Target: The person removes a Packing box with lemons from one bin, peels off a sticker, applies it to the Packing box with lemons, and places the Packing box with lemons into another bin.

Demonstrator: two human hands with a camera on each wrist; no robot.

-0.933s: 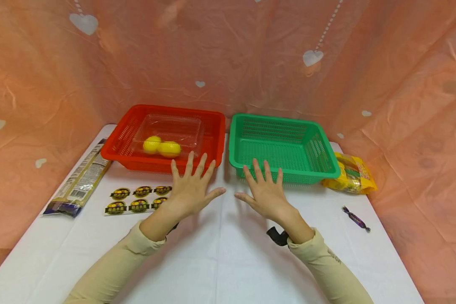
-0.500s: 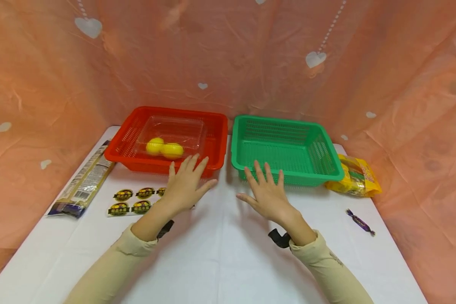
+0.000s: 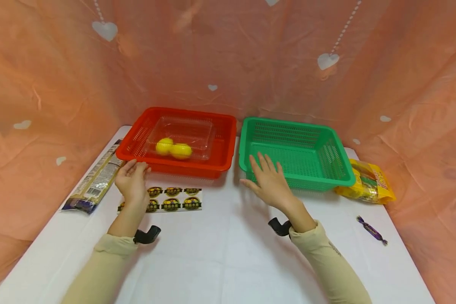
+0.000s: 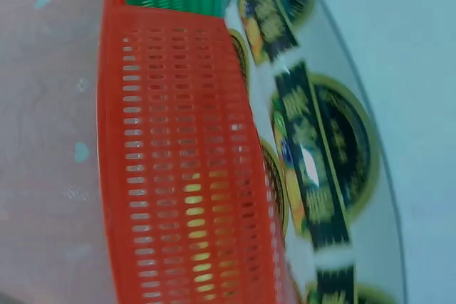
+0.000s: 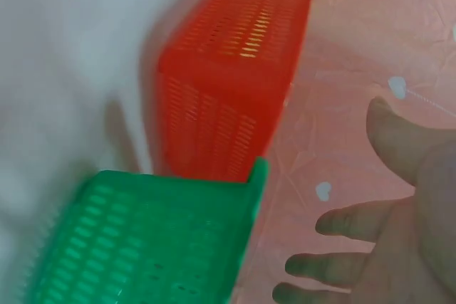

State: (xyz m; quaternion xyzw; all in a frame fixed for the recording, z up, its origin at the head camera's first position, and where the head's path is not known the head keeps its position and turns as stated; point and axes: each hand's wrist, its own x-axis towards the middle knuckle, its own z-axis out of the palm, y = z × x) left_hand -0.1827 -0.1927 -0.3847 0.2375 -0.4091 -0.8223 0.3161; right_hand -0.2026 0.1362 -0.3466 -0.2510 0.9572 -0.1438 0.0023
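1. Peach-orange cloth [image 3: 228, 50] printed with white hearts hangs behind a white-covered counter [image 3: 197, 261].
2. At the far left lies a long, printed packet [image 3: 96, 179], slanting beside the red basket.
3. Next comes the left hand [image 3: 131, 181], at the near left corner of the red basket [image 3: 190, 171]. Its fingers are bent; I cannot tell whether they touch the rim.
4. As for progress, handling looks barely begun: two yellow fruits [image 3: 181, 150] are in the red basket, while the packet, bag and candy lie outside both baskets. The round labels remain on their sheet [image 3: 182, 198], in front of the red basket.
5. The red basket is glossy plastic, with slotted walls and a wide rim. A clear plastic box [image 3: 191, 131] sits in it, the fruits showing yellow through the plastic.
6. Right of it, the right hand [image 3: 271, 185] hovers by the near left side of the green basket [image 3: 308, 183], fingers spread and holding nothing. This basket has slotted walls and a lattice floor.
7. Farthest right, a yellow bag [image 3: 368, 183] lies beside the green basket, with a purple wrapped candy [image 3: 372, 230] nearer the counter's edge.
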